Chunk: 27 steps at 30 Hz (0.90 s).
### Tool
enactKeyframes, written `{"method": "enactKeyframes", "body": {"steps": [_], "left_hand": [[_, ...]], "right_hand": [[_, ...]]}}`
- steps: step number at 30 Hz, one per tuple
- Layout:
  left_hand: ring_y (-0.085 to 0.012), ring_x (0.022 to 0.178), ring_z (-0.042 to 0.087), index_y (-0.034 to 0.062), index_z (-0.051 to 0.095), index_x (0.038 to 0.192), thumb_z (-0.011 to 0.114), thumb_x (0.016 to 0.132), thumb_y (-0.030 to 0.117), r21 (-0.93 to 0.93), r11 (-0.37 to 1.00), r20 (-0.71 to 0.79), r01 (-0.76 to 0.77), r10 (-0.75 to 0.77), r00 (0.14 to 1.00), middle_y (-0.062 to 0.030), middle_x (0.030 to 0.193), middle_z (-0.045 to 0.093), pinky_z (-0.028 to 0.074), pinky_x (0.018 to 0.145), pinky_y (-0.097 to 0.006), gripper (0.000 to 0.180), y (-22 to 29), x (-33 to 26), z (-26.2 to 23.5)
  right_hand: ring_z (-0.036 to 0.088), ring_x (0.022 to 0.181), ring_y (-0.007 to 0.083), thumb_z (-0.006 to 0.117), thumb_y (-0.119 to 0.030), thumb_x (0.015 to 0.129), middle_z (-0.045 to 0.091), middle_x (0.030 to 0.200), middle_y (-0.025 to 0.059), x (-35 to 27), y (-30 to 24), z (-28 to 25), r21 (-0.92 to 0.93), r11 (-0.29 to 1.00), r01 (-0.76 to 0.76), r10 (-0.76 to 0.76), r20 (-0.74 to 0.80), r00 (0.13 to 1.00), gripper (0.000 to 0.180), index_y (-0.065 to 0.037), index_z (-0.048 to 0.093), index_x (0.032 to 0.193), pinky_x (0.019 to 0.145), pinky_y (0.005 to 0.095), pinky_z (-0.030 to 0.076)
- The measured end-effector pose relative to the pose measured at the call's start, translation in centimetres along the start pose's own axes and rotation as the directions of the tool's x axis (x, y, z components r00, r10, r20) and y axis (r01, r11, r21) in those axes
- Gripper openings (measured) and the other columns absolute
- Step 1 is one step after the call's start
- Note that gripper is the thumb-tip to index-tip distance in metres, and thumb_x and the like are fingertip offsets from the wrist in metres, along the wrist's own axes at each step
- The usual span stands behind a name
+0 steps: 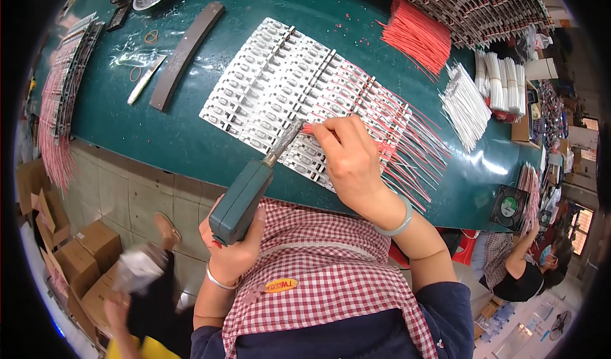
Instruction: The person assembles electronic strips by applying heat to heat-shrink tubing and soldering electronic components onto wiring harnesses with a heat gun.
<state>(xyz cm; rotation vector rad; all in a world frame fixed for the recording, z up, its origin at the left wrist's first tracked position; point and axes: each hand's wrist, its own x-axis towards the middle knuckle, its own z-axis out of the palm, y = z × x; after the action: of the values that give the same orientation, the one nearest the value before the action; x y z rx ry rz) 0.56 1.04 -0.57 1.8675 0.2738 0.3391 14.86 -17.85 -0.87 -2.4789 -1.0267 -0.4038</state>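
My left hand (232, 248) grips the teal handle of a soldering iron (245, 197); its metal tip reaches up to the near edge of a row of white component strips (280, 79) on the green table (191, 143). My right hand (349, 158) pinches a thin red wire (308, 128) at the iron's tip, resting over the strips. Many red wires (407, 143) stick out from the strips to the right of that hand.
A bundle of red wires (417, 34) and bundles of white wires (471, 101) lie at the far right. A brown bar (184, 54), a small tool (145, 79) and rubber bands lie at left. Another person (522, 267) sits at right, another at lower left. Cardboard boxes (76, 257) stand on the floor.
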Motion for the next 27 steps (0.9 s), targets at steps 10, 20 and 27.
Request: {"method": "enactKeyframes", "body": {"steps": [10, 20, 27], "left_hand": [[-0.0182, 0.072, 0.069, -0.0045, 0.071, 0.101, 0.077, 0.078, 0.0, 0.058, 0.998, 0.005, 0.011, -0.011, 1.0, -0.0122, 0.089, 0.073, 0.054, 0.065, -0.028, 0.024, 0.0, -0.6, -0.9], [-0.0185, 0.099, 0.066, -0.0041, 0.064, 0.12, 0.075, 0.083, -0.003, -0.065, 0.991, 0.062, 0.114, -0.11, 0.992, -0.0107, 0.111, 0.069, 0.052, 0.087, -0.031, 0.038, -0.4, -2.0, -1.6], [-0.0176, 0.084, 0.068, -0.0031, 0.069, 0.108, 0.076, 0.081, 0.0, -0.024, 0.997, -0.016, 0.078, -0.079, 0.997, -0.0109, 0.1, 0.072, 0.053, 0.075, -0.029, 0.028, 0.0, -1.8, -1.1]], "right_hand": [[0.055, 0.083, 0.0258, 0.065, 0.001, 0.072, 0.056, 0.092, 0.011, 0.2, -0.2, -0.1, -0.011, 1.0, -0.009, 0.01, 0.012, 1.0, 0.029, 0.005, 0.067, 0.1, 0.063, 0.0339, 0.05], [0.055, 0.084, 0.026, 0.064, 0.002, 0.071, 0.057, 0.092, 0.0113, 0.1, -0.2, 0.1, -0.013, 1.0, 0.007, -0.008, -0.029, 1.0, 0.028, 0.005, 0.066, 0.099, 0.064, 0.0342, 0.049], [0.057, 0.083, 0.0262, 0.065, 0.001, 0.071, 0.06, 0.093, 0.0117, -0.7, -0.7, 0.1, 0.041, 0.999, 0.029, -0.026, -0.06, 0.998, 0.031, 0.005, 0.066, 0.101, 0.067, 0.0354, 0.05]]}}
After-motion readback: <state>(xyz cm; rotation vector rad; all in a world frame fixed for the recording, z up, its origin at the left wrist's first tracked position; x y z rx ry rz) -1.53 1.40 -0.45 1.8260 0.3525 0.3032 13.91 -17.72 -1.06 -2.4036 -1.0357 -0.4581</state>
